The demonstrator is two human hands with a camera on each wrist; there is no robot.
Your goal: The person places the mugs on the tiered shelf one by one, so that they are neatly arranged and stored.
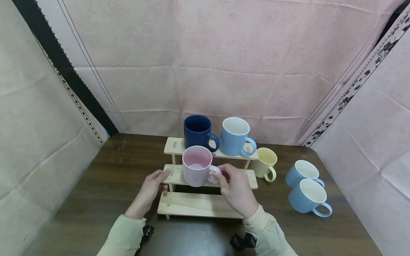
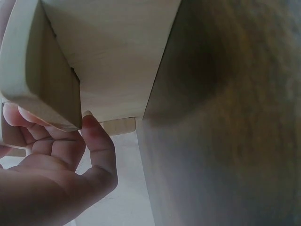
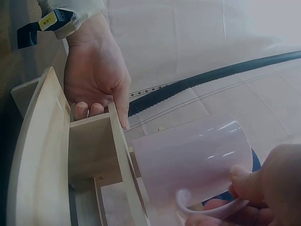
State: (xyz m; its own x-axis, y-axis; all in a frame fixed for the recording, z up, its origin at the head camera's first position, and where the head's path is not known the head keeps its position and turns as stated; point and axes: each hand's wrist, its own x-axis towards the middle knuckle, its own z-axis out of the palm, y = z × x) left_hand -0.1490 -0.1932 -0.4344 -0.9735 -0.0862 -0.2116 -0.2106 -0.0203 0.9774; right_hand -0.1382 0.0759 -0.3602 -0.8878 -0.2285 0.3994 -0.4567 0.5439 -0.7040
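Note:
A wooden three-tier shelf rack stands on the table. My left hand grips the left end of its middle tier, thumb on top and fingers curled beneath; the left wrist view shows those fingers under the board. My right hand pinches the handle of a pale pink mug, which is upright at the middle tier, left of its centre. In the right wrist view, the mug's base is right at the board's surface. The handle is partly hidden by the right fingers.
On the top tier stand a navy mug and a light blue mug. A pale yellow mug is right of the rack. Two more light blue mugs, one behind and one in front, stand farther right. Cloth hangs around the table.

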